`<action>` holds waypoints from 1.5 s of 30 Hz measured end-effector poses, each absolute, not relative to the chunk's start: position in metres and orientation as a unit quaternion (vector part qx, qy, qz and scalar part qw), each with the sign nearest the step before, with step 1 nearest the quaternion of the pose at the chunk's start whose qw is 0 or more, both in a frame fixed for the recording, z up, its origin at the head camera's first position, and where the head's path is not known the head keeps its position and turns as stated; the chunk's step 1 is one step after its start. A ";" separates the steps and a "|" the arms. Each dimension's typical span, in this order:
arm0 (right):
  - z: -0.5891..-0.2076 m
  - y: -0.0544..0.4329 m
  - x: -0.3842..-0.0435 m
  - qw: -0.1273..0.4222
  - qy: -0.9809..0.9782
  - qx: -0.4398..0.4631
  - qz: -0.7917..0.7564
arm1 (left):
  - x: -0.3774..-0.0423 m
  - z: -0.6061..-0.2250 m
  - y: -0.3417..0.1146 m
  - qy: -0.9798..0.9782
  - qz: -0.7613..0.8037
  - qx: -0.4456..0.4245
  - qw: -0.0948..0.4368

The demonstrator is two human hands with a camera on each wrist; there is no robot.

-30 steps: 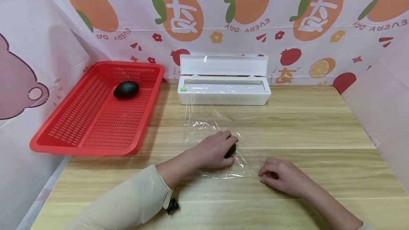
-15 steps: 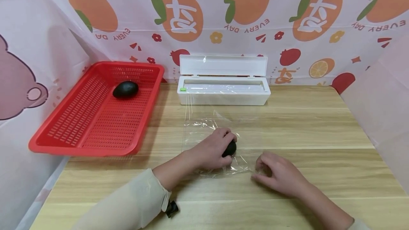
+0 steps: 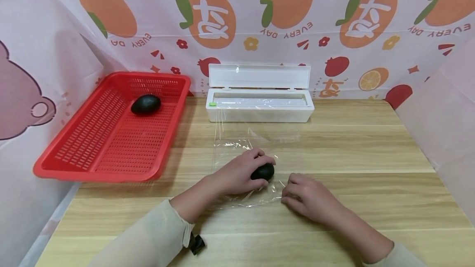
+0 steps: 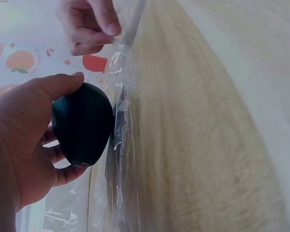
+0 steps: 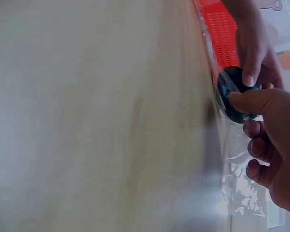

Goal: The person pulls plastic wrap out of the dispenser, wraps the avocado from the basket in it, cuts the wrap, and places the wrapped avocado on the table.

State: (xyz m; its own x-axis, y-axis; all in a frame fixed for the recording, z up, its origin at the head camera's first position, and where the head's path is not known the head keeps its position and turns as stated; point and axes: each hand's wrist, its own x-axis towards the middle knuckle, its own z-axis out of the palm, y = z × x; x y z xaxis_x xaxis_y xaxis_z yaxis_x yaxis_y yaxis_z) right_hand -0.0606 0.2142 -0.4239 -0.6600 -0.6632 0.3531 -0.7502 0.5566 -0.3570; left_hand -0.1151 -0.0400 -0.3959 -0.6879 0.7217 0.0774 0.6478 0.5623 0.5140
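My left hand [image 3: 241,172] grips a dark, smooth avocado [image 3: 264,172] on a sheet of clear cling film [image 3: 237,199] spread over the table. In the left wrist view, the thumb and fingers curl round the avocado [image 4: 82,125], with film beneath it. My right hand [image 3: 311,197] is just right of the avocado and pinches the near right part of the film between thumb and fingertips. The film runs back to a white cling film dispenser [image 3: 259,114] with its lid raised. A second avocado [image 3: 146,104] lies in a red basket.
The red plastic basket [image 3: 159,151] stands on the left of the wooden table [image 3: 363,147]. A green slider [image 3: 212,104] sits at the dispenser's left end. A fruit-print cloth [image 3: 245,19] hangs behind the table. Something small and black [image 3: 196,244] shows by the left cuff.
My right hand has moved left toward the avocado, drawing the film's right edge inward. My left hand has shifted slightly left, so more of the avocado shows.
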 end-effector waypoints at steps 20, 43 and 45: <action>-0.395 0.203 -0.117 -0.072 -0.876 0.223 0.421 | -0.113 -0.389 -0.044 0.892 0.252 0.362 0.101; -0.361 0.166 -0.136 -0.104 -0.884 0.361 0.277 | -0.123 -0.386 -0.049 0.883 0.325 0.312 0.131; -0.363 0.165 -0.136 -0.098 -0.885 0.362 0.274 | -0.124 -0.385 -0.050 0.877 0.336 0.313 0.139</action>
